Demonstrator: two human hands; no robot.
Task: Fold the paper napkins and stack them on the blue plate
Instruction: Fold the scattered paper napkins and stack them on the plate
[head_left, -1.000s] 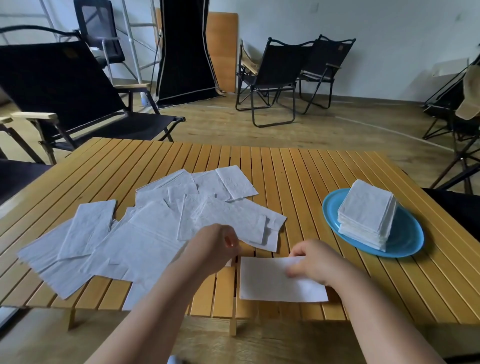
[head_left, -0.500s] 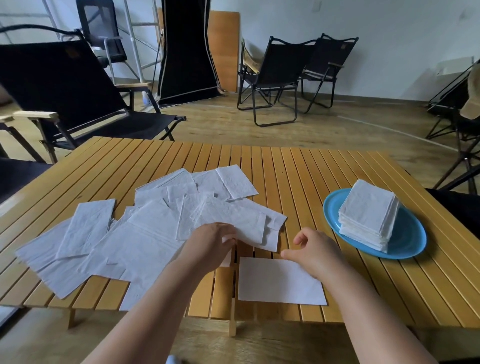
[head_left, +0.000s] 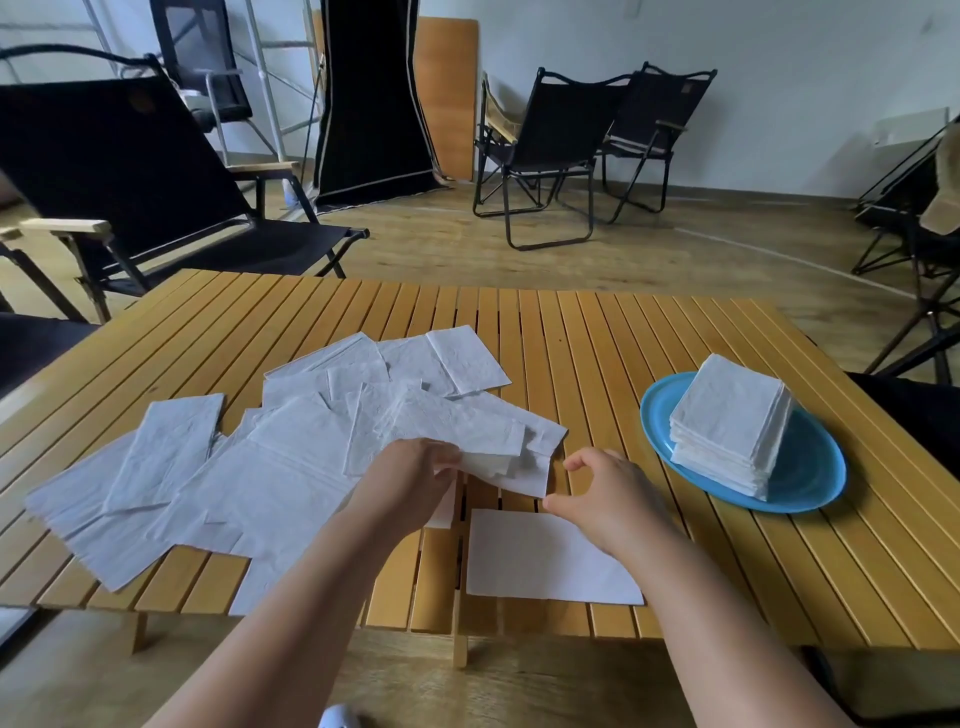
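A loose spread of unfolded white paper napkins (head_left: 249, 467) lies on the yellow slatted wooden table (head_left: 597, 338), far left of the round blue plate (head_left: 810, 478). Nearer the plate, the left hand (head_left: 410, 478) pinches the near edge of one napkin in that spread. A flat white rectangular napkin (head_left: 530, 561) lies at the table's near edge, left of the plate. Over its far corner the right hand (head_left: 608, 493) hovers, fingers loosely curled, holding nothing. A stack of folded white napkins (head_left: 727, 421) sits on the plate.
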